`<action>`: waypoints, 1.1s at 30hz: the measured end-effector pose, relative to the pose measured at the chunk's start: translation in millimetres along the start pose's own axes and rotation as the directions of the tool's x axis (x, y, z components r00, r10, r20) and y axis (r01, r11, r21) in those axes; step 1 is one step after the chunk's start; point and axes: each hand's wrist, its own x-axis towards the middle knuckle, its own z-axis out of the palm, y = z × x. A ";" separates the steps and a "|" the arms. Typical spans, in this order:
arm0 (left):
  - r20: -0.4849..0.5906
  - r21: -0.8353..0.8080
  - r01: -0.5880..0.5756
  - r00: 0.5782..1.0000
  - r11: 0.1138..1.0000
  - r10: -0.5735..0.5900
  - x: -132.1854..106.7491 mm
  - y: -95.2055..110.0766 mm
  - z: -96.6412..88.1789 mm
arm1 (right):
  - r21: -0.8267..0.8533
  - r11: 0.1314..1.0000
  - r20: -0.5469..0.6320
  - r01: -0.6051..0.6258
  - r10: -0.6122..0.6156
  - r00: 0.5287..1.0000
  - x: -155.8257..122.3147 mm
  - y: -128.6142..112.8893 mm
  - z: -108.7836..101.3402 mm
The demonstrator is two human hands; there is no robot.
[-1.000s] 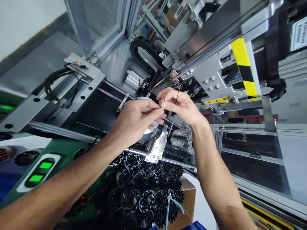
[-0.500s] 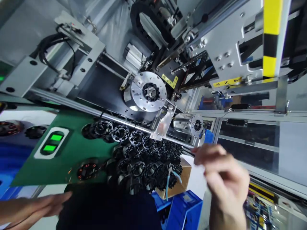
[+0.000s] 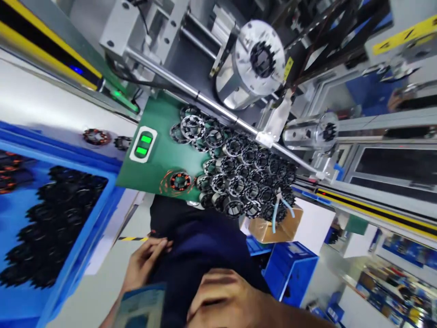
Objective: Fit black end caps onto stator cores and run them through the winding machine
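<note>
My left hand (image 3: 146, 259) is in front of the dark clothing, at its left edge, fingers pinched together; whatever is in them is hidden. Close to the camera, my right hand (image 3: 220, 296) is curled before my body, its inside out of sight. A blurred pale and blue-green flat thing (image 3: 141, 305) covers part of my left forearm. Beyond my hands, a motor stator with copper windings (image 3: 180, 181) lies on the green mat (image 3: 164, 157). Several black stators (image 3: 237, 186) stand in rows to its right, with light-blue-handled pliers (image 3: 275, 216) on top.
Behind the stators runs a metal rail (image 3: 218, 107) of a machine with a round steel fixture (image 3: 235, 82). A blue tray (image 3: 114, 182) at left holds black stators. A cardboard box (image 3: 293, 223) and blue bin (image 3: 293, 269) stand right. A green-lit counter (image 3: 143, 145) sits on the mat.
The view has swung down and to the left. My right hand has come from beside the machine to my body. My left hand has moved in from the left edge, its fingers now pinched.
</note>
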 end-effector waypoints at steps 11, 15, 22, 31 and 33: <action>0.210 -0.143 0.183 0.966 0.973 -0.151 194.9 -82.3 102.0 | -0.465 0.871 -0.269 0.158 -0.309 0.912 -17.5 75.1 26.8; 0.194 -0.118 0.122 0.976 0.986 -0.097 257.0 -105.9 146.5 | -0.634 0.767 -0.235 0.097 -0.310 0.921 -34.4 131.3 58.7; 0.162 -0.084 -0.064 0.984 0.994 0.077 276.5 -70.8 176.3 | -0.606 0.782 -0.407 -0.144 -0.149 0.901 -101.4 176.6 102.0; -0.030 0.067 -0.383 0.922 0.921 0.386 225.1 -80.0 148.8 | -0.453 0.831 -0.660 -0.323 -0.069 0.748 -172.8 208.2 94.6; -0.082 0.131 -0.529 0.837 0.839 0.541 208.5 -79.7 123.8 | -0.416 0.838 -0.804 -0.352 -0.159 0.572 -202.7 215.5 77.2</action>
